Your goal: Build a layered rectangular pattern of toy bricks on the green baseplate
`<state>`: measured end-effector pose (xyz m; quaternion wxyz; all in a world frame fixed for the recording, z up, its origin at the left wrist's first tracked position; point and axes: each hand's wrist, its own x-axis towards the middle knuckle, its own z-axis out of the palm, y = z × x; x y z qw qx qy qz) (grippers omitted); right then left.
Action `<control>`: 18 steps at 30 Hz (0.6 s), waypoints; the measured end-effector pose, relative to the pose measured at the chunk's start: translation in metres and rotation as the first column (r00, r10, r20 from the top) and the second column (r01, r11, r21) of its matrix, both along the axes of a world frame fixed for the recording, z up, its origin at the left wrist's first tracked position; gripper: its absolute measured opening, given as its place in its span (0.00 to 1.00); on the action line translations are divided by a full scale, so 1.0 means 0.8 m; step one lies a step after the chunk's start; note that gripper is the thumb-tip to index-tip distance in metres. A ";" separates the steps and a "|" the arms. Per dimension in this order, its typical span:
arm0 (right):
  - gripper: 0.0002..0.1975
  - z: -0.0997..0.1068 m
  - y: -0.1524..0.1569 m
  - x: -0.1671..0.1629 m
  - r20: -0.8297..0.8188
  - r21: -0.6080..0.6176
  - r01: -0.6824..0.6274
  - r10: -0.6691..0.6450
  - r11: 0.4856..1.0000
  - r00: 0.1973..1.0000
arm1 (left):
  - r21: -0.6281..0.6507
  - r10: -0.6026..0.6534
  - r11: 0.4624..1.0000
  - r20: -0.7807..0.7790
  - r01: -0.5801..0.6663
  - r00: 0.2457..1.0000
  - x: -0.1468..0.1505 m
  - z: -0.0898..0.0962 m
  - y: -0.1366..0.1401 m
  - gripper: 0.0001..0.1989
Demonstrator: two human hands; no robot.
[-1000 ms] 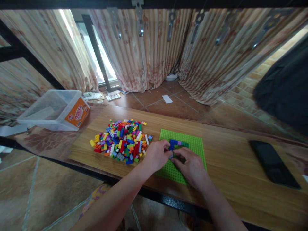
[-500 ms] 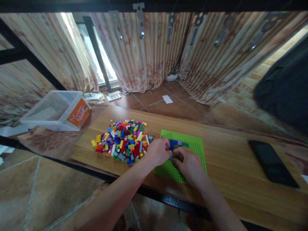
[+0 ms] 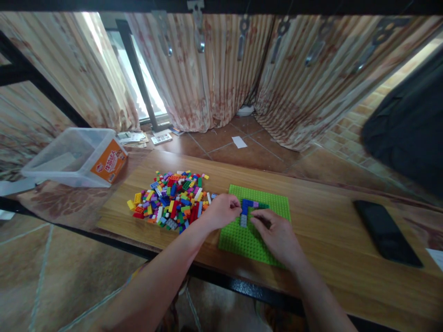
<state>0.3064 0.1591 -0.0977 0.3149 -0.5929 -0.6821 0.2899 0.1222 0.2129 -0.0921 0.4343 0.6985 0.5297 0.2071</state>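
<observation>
Baseplate: plastic, rough with studs. Brick pile: smooth hard plastic, slight sheen. Bin: translucent plastic, smooth. Board: wood-grain, satin sheen. Phone: smooth dark face. Table edge: glossy, speckled. Curtains: matt pleated cloth. Hooks: shiny metal.

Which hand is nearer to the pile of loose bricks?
Left. The left hand is beside the pile, at its right end; the right hand is farther right, over the green baseplate.
</observation>
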 end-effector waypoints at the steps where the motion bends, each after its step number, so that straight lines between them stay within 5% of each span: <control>1: 0.09 0.000 0.000 -0.001 0.008 0.000 0.002 -0.002 1.000 1.000 | 0.014 0.006 1.000 -0.007 -0.006 1.000 0.001 0.001 0.000 0.06; 18: 0.12 -0.010 0.005 -0.012 0.130 0.113 -0.017 0.002 0.993 0.991 | 0.066 0.035 0.997 -0.081 -0.030 0.996 0.010 0.011 -0.002 0.08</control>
